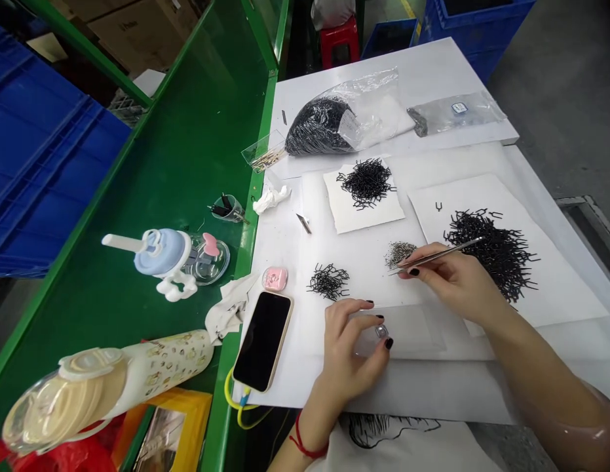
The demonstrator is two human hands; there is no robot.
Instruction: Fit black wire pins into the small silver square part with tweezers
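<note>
Blue crates (39, 151) flank the green bench (201, 131) (grey floor (555, 131)).

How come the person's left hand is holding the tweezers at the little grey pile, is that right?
Not quite: the tweezers are in the right hand, not the left, as the head view shows. They are at the little grey pile, as you said. The left hand is down at a small shiny piece.
</note>
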